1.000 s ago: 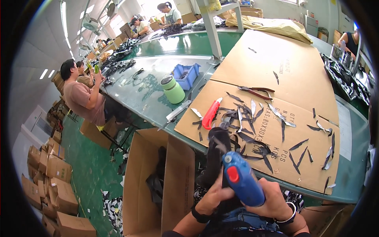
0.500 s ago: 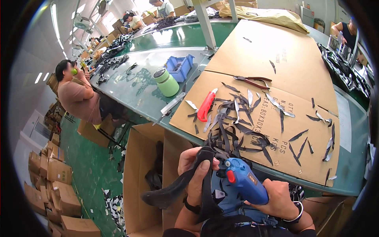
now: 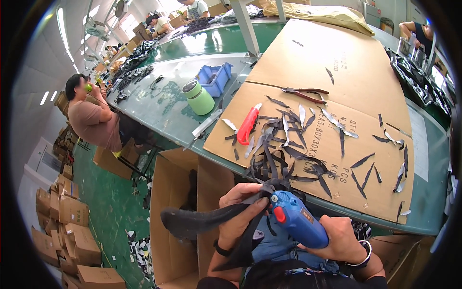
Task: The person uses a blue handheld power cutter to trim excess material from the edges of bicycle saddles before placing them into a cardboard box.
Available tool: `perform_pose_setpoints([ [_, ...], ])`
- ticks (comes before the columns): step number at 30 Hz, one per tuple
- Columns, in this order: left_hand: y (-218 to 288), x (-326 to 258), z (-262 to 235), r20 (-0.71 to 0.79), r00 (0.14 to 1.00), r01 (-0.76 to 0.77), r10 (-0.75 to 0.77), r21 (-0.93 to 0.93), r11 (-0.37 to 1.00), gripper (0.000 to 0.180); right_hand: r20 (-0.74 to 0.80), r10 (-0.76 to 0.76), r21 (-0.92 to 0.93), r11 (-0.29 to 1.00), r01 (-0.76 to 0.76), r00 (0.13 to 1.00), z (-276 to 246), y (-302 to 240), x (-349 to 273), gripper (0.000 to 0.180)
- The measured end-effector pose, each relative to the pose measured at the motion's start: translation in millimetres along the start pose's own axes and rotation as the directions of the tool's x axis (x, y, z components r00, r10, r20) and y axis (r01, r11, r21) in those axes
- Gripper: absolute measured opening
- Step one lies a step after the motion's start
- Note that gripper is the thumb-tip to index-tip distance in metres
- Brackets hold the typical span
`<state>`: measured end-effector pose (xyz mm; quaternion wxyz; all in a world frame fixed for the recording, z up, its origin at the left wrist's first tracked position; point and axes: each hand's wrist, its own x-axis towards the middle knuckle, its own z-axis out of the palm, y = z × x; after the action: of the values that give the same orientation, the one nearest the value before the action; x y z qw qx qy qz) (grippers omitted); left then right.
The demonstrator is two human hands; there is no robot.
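Head view: left hand [image 3: 240,212] apparently grips black strap [image 3: 202,220].

Glue gun [image 3: 299,225] nozzle hidden behind black strap [image 3: 207,220], right hand [image 3: 342,240] fingers covering its grip

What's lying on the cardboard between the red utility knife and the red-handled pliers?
In the head view, only loose dark offcut strips lie between the red utility knife and the red-handled pliers.

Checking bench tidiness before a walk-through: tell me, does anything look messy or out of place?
Yes. Thin dark offcut strips lie scattered across the cardboard sheet, thickest near the red utility knife, and more scraps litter the green floor.
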<state>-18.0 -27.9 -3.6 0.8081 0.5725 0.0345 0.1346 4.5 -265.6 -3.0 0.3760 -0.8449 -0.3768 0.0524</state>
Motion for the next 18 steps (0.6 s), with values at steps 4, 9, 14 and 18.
perform_pose_setpoints([
  [4, 22.0, 10.0, -8.5, 0.138, 0.894, 0.409, -0.427, 0.144, 0.901, 0.026, 0.03, 0.053, 0.013, 0.998, -0.054, 0.998, -1.6, 12.2, -5.8, 0.047],
  [9, 38.8, 14.7, -17.3, 0.137, 0.83, 0.5, -0.541, 0.248, 0.83, 0.035, 0.048, 0.055, -0.102, 0.994, -0.05, 0.997, -1.8, 22.7, -15.1, 0.043],
  [14, 44.0, 22.2, -12.8, 0.12, 0.786, 0.513, -0.606, 0.422, 0.748, 0.032, 0.089, 0.019, -0.154, 0.988, -0.005, 0.996, -4.5, 20.8, -12.3, 0.041],
  [18, 42.6, 27.6, -11.1, 0.194, 0.768, 0.438, -0.61, 0.536, 0.722, 0.029, 0.15, 0.006, -0.165, 0.986, 0.019, 0.989, -5.6, 19.0, -12.7, 0.04],
])
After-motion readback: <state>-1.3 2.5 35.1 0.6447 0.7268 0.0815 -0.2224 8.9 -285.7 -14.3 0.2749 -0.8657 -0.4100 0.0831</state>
